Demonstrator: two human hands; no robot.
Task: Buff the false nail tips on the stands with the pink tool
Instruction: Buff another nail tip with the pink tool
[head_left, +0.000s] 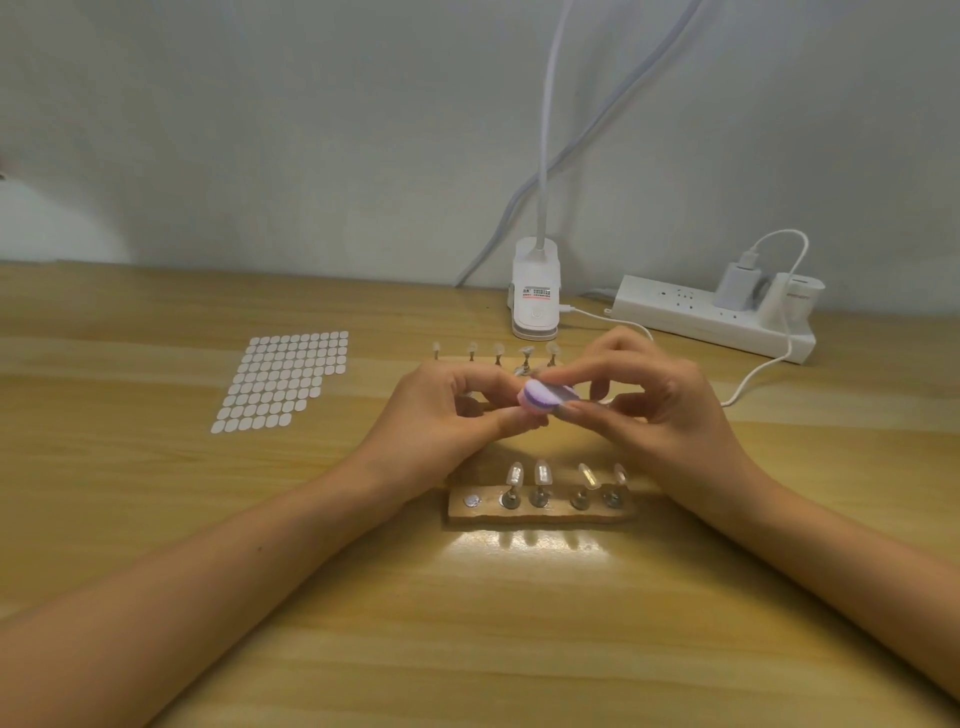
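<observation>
The pink and purple buffing tool (698, 397) is held above the table between both hands. My right hand (654, 405) pinches it between thumb and fingers. My left hand (447, 410) has curled fingers with the thumb against the tool's near end; a small stand may be hidden in its grip. Below the hands a wooden base (540, 512) carries several metal stands with clear nail tips (542, 473); its leftmost magnet spot (471, 501) is bare. A second row of stands with tips (498, 351) is behind the hands.
A sheet of white adhesive dots (285, 382) lies at the left. A white clip lamp (535, 296) stands at the back, with a power strip (711, 317), charger and white cable (753, 374) at the right. The wooden table's (467, 623) near part has bare room.
</observation>
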